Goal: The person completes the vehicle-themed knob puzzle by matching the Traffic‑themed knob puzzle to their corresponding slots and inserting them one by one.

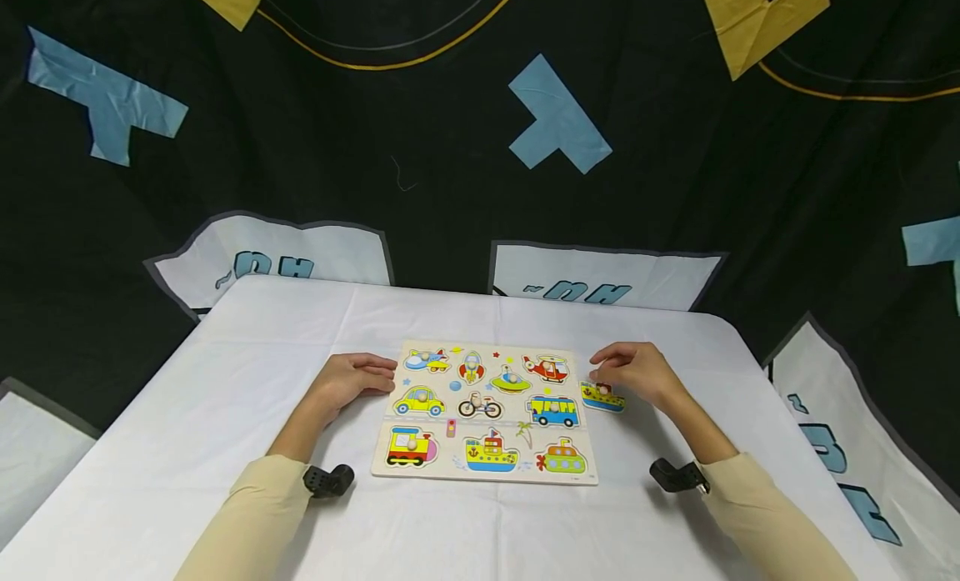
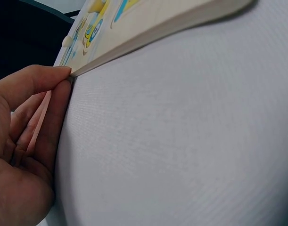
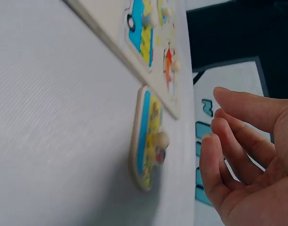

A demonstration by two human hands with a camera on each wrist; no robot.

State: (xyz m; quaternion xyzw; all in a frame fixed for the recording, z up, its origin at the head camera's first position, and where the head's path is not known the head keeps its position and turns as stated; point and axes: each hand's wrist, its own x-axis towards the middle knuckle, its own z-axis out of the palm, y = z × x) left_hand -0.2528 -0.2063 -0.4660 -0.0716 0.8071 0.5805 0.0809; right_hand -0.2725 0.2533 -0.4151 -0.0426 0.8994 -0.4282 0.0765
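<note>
A wooden peg puzzle board [image 1: 480,356] with vehicle pictures lies flat on the white table. My left hand [image 1: 352,381] rests at its left edge; in the left wrist view the fingertips [image 2: 63,71] touch the board's edge. Beyond the right edge lies a loose boat puzzle piece [image 1: 602,397], yellow and blue with a round wooden knob [image 3: 161,140]. My right hand [image 1: 633,369] hovers by this piece, its fingers bent loosely and apart from the knob in the right wrist view. A similar boat picture [image 1: 491,453] shows in the board's bottom row.
Several knobbed vehicle pieces, such as the bus [image 1: 553,411] and the train [image 1: 410,447], sit in the board. White cloth covers the table [image 1: 225,398]. Behind it hangs a black curtain [image 1: 442,147] with blue and yellow shapes.
</note>
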